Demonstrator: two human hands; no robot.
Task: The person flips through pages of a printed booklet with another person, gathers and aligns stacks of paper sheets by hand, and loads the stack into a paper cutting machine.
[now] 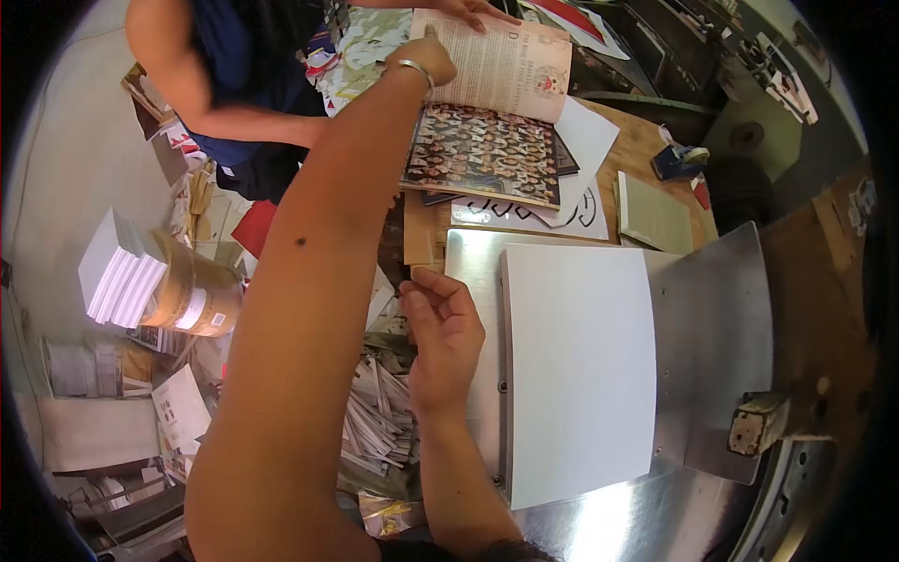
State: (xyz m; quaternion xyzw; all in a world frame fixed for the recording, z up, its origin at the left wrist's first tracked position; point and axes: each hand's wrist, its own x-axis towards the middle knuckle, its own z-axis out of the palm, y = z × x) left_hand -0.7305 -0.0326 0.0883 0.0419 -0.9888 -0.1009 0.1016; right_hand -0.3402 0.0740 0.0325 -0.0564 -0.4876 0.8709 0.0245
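Observation:
An open book (pixel 492 155) lies on papers, its lower page a large group photo and its upper page (pixel 482 66) curved up with printed text. My left hand (pixel 429 64), with a bracelet at the wrist, reaches over the left side of the text page; one finger points out, the others are mostly hidden. Loosely curled and holding nothing, my right hand (pixel 445 342) hovers beside the metal plate (pixel 478 253), left of a thick stack of white paper (pixel 581 365). Another person's hand (pixel 468 11) touches the top of the text page.
The other person (pixel 243 84) stands across from me. A tape dispenser (pixel 679 162) and a pale pad (pixel 651 214) sit on the wooden table (pixel 632 140). Paper offcuts (pixel 379 412) heap below on the left, near a wrapped paper bundle (pixel 192 290). A metal block (pixel 757 423) is at right.

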